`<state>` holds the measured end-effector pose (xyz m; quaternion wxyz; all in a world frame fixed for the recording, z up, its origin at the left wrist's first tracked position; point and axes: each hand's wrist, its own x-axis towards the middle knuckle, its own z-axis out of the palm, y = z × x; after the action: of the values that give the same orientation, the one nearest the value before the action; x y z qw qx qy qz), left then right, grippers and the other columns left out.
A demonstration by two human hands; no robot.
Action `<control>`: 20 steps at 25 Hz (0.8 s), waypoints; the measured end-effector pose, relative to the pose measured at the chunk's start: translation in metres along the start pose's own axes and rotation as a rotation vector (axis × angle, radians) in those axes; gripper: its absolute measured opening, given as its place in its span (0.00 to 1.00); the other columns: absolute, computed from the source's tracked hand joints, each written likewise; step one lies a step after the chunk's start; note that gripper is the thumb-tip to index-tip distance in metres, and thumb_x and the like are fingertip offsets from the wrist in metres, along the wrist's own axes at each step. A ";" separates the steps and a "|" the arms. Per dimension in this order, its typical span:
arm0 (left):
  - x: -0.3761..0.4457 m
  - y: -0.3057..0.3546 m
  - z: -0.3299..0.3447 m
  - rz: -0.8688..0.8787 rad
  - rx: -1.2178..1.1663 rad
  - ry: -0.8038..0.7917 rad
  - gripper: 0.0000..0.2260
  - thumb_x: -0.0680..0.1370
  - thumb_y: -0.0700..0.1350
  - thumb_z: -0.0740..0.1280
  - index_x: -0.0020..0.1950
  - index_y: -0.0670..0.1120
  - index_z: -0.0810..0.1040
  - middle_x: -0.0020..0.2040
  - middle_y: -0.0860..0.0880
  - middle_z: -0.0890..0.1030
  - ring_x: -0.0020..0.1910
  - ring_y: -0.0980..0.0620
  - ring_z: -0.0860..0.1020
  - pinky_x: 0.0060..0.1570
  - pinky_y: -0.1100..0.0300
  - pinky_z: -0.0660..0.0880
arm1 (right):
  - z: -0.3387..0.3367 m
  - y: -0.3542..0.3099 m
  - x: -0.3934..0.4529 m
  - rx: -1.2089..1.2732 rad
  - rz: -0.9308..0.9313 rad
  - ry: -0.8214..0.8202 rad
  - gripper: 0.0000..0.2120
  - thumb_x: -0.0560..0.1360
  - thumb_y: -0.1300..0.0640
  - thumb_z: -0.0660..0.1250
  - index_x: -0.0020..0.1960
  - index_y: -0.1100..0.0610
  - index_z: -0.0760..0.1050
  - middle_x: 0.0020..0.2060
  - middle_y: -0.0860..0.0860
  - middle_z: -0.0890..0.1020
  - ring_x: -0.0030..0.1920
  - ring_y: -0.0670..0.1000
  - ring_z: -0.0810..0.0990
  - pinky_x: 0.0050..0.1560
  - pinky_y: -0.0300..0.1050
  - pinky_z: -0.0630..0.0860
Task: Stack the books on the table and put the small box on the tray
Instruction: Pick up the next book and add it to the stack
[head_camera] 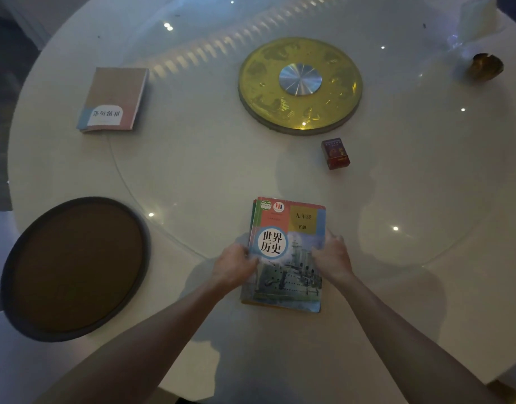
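Note:
A small stack of textbooks (288,228), its top cover showing a warship, lies on the white round table (210,170) in front of me. My left hand (234,265) grips the stack's left edge and my right hand (334,258) grips its right edge. Another book (112,100) with a tan and pink cover lies alone at the far left. The small red box (335,153) stands beyond the stack, to the right. The round dark tray (9,272) with a brown inside sits at the near left, with nothing on it.
A gold round disc (256,83) with a silver hub sits at the table's centre, under the glass turntable. A small brass-coloured object (485,67) stands at the far right. The table's edge curves close to my body.

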<state>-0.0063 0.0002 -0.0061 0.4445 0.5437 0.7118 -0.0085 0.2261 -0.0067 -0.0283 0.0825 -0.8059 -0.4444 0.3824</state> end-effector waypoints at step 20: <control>0.145 -0.068 -0.234 0.107 -0.019 0.268 0.28 0.75 0.55 0.69 0.74 0.47 0.73 0.71 0.45 0.76 0.70 0.45 0.74 0.69 0.52 0.71 | 0.091 -0.290 0.069 0.036 -0.243 -0.138 0.30 0.77 0.48 0.71 0.75 0.59 0.73 0.71 0.58 0.78 0.71 0.56 0.76 0.71 0.54 0.73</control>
<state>-0.2070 0.1992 0.0102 0.3505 0.5730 0.7347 0.0947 -0.0044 0.1998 0.0081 0.1119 -0.7162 -0.5366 0.4320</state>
